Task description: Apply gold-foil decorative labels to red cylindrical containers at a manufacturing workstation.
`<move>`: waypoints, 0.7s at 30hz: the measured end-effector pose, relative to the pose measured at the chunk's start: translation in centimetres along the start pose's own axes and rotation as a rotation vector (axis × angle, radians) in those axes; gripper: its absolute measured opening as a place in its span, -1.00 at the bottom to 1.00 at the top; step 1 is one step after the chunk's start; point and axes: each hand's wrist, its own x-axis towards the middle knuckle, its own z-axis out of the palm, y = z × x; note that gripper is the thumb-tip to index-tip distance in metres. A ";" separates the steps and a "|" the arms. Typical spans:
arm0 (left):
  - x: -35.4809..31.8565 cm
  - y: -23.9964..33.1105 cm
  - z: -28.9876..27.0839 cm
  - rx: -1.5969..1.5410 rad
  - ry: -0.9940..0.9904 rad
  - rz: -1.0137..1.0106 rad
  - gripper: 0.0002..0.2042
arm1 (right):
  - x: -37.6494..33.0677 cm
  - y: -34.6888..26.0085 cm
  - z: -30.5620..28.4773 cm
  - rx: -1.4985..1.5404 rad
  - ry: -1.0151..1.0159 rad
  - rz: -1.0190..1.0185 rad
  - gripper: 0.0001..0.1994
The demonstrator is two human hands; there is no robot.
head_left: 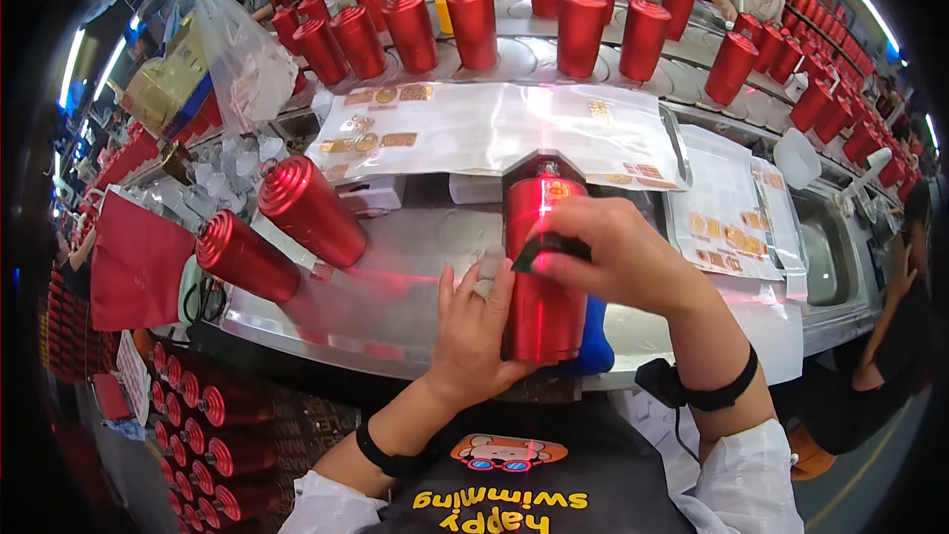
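Observation:
A shiny red bottle [546, 321] lies on the metal worktop in front of me, with a small gold decal [560, 191] on its upper part and a red light line running along it. My left hand [473, 328] is closed against its lower left side, thumb at the near end, a pale band on one finger. My right hand [618, 247] pinches a dark green flat piece [539, 251], perhaps a scraper, over the bottle's middle. The bottle's far end rests by a dark angular holder [534, 160]. Something blue [595, 336] sits under its right side.
Two red bottles [311, 213] lie to the left by clear plastic pieces [229, 166]. Decal sheets [474, 129] spread behind and right. Beyond, red bottles [473, 28] stand on a conveyor. A sink [828, 247] is at right; stacked bottles [203, 435] lie lower left. Other people work nearby.

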 end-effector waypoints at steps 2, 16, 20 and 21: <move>0.1 0.2 0.1 -0.020 0.017 -0.019 0.04 | 0.9 1.7 0.4 -0.152 0.276 0.005 -0.83; 0.4 0.2 -0.5 -0.012 0.005 -0.050 -0.01 | 1.7 0.0 0.5 -0.502 -0.023 -0.187 -0.84; 0.5 0.3 -0.2 -0.054 0.029 -0.027 0.00 | 1.8 2.4 0.1 -0.062 0.329 0.090 -0.85; 0.8 0.2 -0.1 -0.053 0.036 -0.009 0.00 | 2.2 3.2 -0.5 -0.407 0.545 0.031 -0.86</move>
